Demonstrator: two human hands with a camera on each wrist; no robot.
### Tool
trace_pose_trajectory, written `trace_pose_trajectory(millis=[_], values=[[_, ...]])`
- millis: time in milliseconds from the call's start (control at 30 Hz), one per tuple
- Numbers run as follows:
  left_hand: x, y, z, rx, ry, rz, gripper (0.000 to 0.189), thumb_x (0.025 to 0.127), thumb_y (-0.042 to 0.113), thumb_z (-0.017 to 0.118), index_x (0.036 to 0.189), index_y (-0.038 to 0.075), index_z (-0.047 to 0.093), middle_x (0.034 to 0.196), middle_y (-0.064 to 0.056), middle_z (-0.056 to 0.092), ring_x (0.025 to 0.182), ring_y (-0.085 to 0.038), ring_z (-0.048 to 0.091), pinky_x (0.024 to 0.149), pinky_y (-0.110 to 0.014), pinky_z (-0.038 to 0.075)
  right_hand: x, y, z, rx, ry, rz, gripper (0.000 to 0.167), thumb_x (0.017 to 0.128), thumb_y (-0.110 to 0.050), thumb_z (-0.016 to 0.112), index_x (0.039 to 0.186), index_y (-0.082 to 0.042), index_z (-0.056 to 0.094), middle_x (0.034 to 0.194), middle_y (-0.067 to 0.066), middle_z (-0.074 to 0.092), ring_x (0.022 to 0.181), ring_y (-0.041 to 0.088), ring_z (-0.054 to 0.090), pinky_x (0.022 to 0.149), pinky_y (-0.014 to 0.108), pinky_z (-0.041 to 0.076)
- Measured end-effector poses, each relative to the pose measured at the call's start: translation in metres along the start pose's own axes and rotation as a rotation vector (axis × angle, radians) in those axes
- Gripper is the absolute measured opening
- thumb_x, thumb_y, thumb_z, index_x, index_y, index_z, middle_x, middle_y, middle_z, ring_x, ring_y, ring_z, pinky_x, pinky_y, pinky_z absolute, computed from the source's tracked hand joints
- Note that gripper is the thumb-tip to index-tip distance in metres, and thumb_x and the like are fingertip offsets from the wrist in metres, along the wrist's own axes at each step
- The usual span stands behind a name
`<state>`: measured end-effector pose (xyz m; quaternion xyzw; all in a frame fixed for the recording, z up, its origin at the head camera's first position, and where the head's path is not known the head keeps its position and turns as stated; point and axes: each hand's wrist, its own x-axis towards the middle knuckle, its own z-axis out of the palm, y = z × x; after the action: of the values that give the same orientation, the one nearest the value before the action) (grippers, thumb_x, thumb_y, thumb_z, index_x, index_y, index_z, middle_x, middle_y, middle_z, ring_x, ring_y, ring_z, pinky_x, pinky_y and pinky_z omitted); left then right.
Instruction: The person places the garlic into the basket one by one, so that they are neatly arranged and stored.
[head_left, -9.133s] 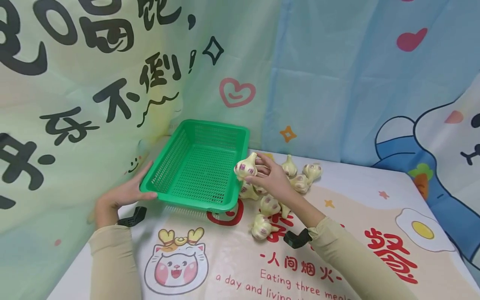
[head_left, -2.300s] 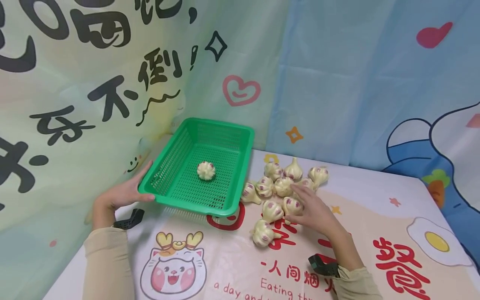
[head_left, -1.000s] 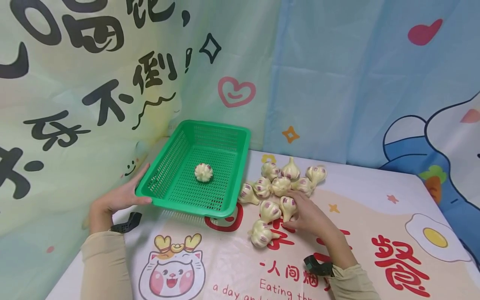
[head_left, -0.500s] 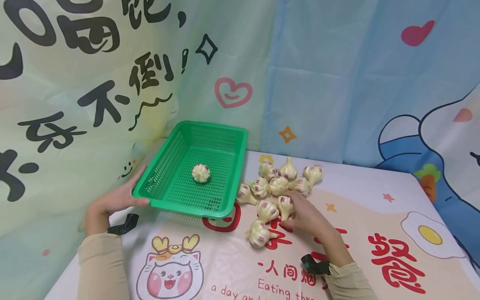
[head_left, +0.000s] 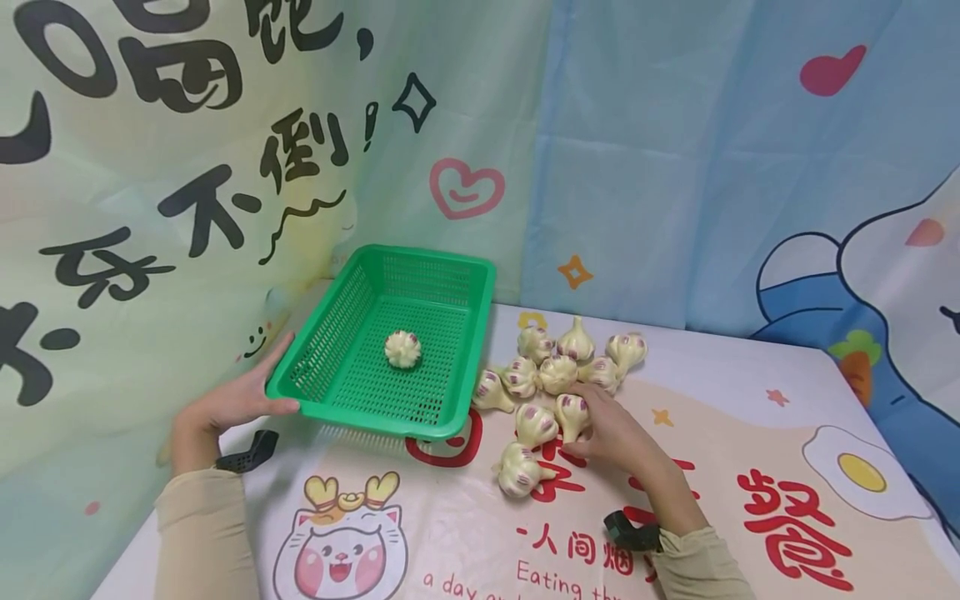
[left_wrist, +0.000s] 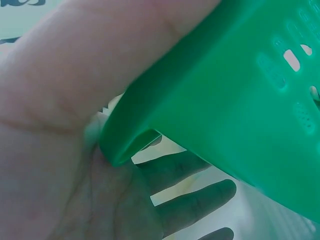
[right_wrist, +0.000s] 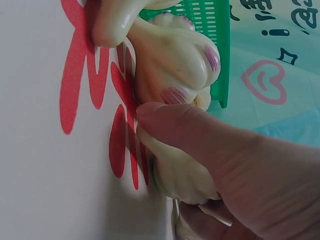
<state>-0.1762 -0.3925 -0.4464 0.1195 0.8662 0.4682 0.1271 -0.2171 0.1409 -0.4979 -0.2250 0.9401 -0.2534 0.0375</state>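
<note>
A purple-streaked garlic bulb (head_left: 572, 417) lies on the printed surface (head_left: 461, 517), grasped between the thumb and fingers of my right hand (head_left: 621, 432). More bulbs (head_left: 558, 375) cluster beside it. To the left, a green basket (head_left: 375, 421) contains a lone bulb (head_left: 402, 349); my left hand (head_left: 238, 402) grips its rim.

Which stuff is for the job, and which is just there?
For the job, it seems:
Green basket, held by the left hand
Garlic bulb in the right hand
Garlic in the basket
Other garlic on the table

Just there:
Printed table cover
Printed curtain
Black wrist gadgets
</note>
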Motion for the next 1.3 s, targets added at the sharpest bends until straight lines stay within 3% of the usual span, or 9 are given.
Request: trace_pose_trajectory(millis=[433,500,567,667,767,833,933,1033,1300], values=[[-0.001,-0.001,0.0,-0.01,-0.003,0.009,0.11,0.083,0.018,0.071,0.152,0.029,-0.014,0.158,-0.019,-0.008,0.138,-0.039,0.01,0.107,-0.06,0.015,-0.001,-0.001,-0.004,-0.006,0.027,0.005,0.083,0.066,-0.026,0.086,0.134,-0.002,0.045,0.133,0.016,0.05,0.12,0.032,0.049,0.098,0.049,0.043],[-0.001,-0.002,0.0,0.001,0.001,0.009,0.109,0.083,0.018,0.071,0.152,0.029,-0.013,0.158,-0.019,-0.007,0.138,-0.039,0.012,0.109,-0.052,0.02,-0.001,-0.002,-0.005,-0.008,0.027,0.01,0.083,0.066,-0.027,0.085,0.134,-0.003,0.046,0.132,0.015,0.051,0.117,0.031,0.05,0.097,0.049,0.044],[-0.002,-0.003,0.0,0.005,0.005,0.01,0.109,0.083,0.017,0.071,0.152,0.03,-0.013,0.157,-0.02,-0.005,0.137,-0.038,0.014,0.108,-0.034,0.025,-0.001,-0.003,-0.005,0.001,0.023,0.023,0.082,0.067,-0.028,0.085,0.135,-0.004,0.045,0.132,0.014,0.051,0.116,0.03,0.05,0.096,0.049,0.045],[-0.002,-0.004,0.0,-0.008,0.005,0.014,0.109,0.083,0.017,0.071,0.152,0.029,-0.012,0.157,-0.022,-0.002,0.135,-0.038,0.017,0.096,-0.011,0.027,-0.001,-0.004,-0.006,0.004,0.015,0.039,0.082,0.067,-0.029,0.085,0.135,-0.004,0.045,0.132,0.014,0.051,0.115,0.03,0.051,0.095,0.049,0.046],[-0.002,-0.004,0.0,-0.027,-0.002,0.014,0.109,0.083,0.017,0.071,0.152,0.029,-0.013,0.156,-0.022,-0.002,0.134,-0.038,0.018,0.089,-0.004,0.026,-0.001,-0.005,-0.008,0.003,0.015,0.042,0.083,0.068,-0.03,0.085,0.135,-0.004,0.044,0.132,0.014,0.051,0.117,0.031,0.05,0.096,0.05,0.045],[-0.001,-0.003,0.0,-0.023,-0.004,0.009,0.11,0.083,0.018,0.071,0.152,0.028,-0.013,0.157,-0.022,-0.003,0.135,-0.038,0.016,0.096,-0.01,0.028,-0.002,-0.005,-0.009,0.004,0.016,0.045,0.083,0.068,-0.03,0.085,0.136,-0.005,0.044,0.132,0.014,0.051,0.119,0.032,0.049,0.097,0.05,0.044],[0.0,-0.001,0.0,-0.01,-0.005,0.004,0.11,0.083,0.019,0.071,0.152,0.027,-0.014,0.157,-0.02,-0.005,0.137,-0.038,0.014,0.109,-0.034,0.026,-0.002,-0.007,-0.01,0.005,0.018,0.049,0.084,0.067,-0.031,0.085,0.136,-0.005,0.044,0.133,0.015,0.051,0.121,0.033,0.049,0.097,0.051,0.044],[0.001,0.0,0.0,-0.003,-0.004,0.001,0.11,0.083,0.019,0.071,0.152,0.027,-0.015,0.157,-0.021,-0.005,0.138,-0.039,0.013,0.107,-0.06,0.018,-0.003,-0.008,-0.012,0.007,0.024,0.054,0.085,0.067,-0.031,0.085,0.136,-0.003,0.043,0.133,0.016,0.051,0.121,0.035,0.049,0.097,0.051,0.043],[0.0,-0.001,0.0,-0.001,-0.002,0.014,0.111,0.082,0.019,0.072,0.152,0.025,-0.015,0.157,-0.024,-0.004,0.138,-0.041,0.011,0.107,-0.061,0.015,-0.004,-0.007,-0.016,0.017,0.05,0.065,0.086,0.068,-0.032,0.085,0.135,0.0,0.042,0.133,0.02,0.049,0.122,0.039,0.047,0.098,0.054,0.041]])
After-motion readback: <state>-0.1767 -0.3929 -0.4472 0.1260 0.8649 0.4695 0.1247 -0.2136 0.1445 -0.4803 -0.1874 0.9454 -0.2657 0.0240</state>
